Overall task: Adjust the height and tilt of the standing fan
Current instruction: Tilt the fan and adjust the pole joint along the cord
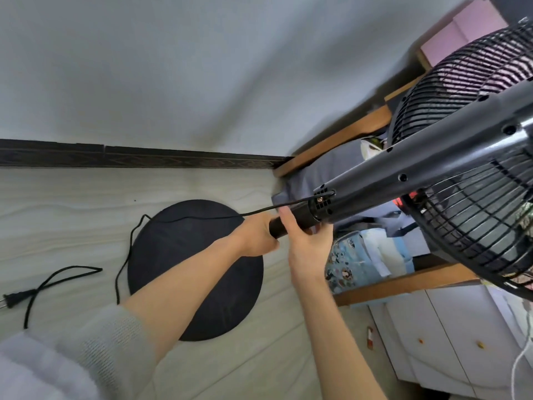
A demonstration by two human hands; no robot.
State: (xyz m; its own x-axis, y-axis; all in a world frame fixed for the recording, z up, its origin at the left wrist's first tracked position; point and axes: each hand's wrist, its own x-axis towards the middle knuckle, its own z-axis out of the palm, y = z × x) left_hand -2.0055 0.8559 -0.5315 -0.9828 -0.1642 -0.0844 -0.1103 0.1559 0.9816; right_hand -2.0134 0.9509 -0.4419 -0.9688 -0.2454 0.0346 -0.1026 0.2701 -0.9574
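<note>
I look steeply down along a black standing fan. Its round base (173, 255) sits on the pale floor, its glossy neck housing (418, 168) runs up to the right, and the wire grille (476, 215) fills the right side. My left hand (256, 235) grips the black pole (278, 228) just below the housing. My right hand (305, 241) curls its fingers around the pole right under the housing collar. Most of the pole is hidden behind my hands and arms.
The fan's black cord (127, 249) loops off the base to a loose plug (11, 298) on the floor at left. A wooden-framed bed (340, 140) with bedding stands at right, white drawers (432, 342) below it. A dark skirting board (144, 157) lines the grey wall.
</note>
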